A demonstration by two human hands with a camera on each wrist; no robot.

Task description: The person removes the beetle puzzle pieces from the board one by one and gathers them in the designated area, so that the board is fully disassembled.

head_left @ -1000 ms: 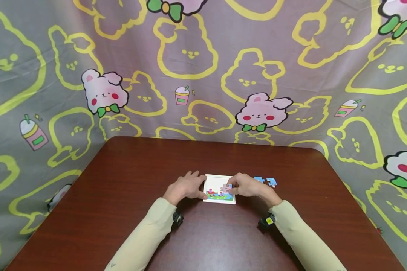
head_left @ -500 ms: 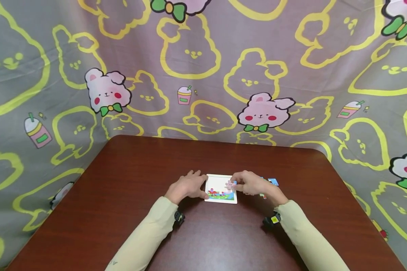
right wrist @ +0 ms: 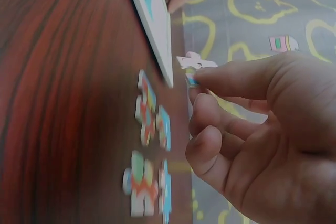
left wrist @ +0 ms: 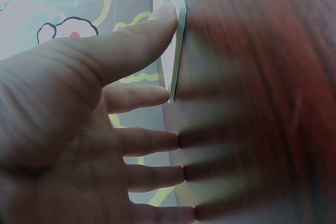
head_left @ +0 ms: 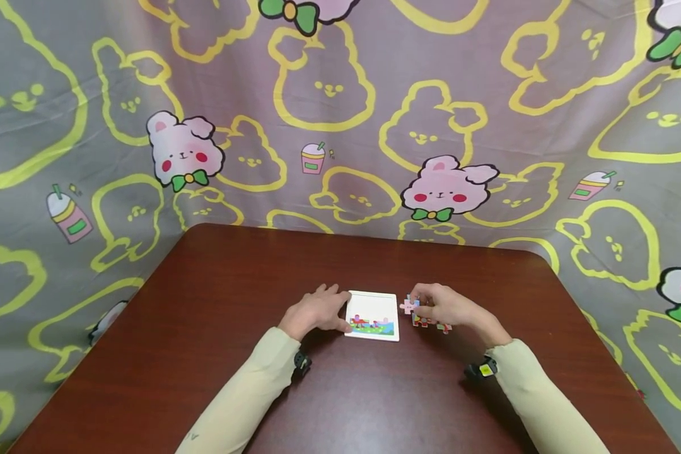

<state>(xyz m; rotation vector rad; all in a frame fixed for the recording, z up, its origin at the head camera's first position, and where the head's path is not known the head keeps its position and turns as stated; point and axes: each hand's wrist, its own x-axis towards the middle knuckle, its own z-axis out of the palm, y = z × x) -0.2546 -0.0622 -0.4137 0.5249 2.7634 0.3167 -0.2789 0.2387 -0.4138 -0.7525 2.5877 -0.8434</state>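
A white puzzle tray (head_left: 372, 304) lies on the table, with a strip of joined picture pieces (head_left: 371, 326) along its near edge. My left hand (head_left: 316, 312) rests at the tray's left side. In the left wrist view its thumb (left wrist: 142, 34) lies on the tray's rim and its other fingers stretch down to the table. To the right of the tray, my right hand (head_left: 447, 305) pinches a pink puzzle piece (head_left: 408, 306) between thumb and forefinger, held above the table. The right wrist view shows the piece partly hidden by the fingertips.
Several loose puzzle pieces lie right of the tray, among them a colourful piece (right wrist: 146, 115) and another piece (right wrist: 143, 184). In the head view my right hand partly covers them. A patterned curtain (head_left: 352, 145) hangs behind and beside the brown table (head_left: 250, 271).
My right hand has lifted the pink piece from the tray's right part and carried it rightward, off the tray. The left hand stays at the tray's left side.
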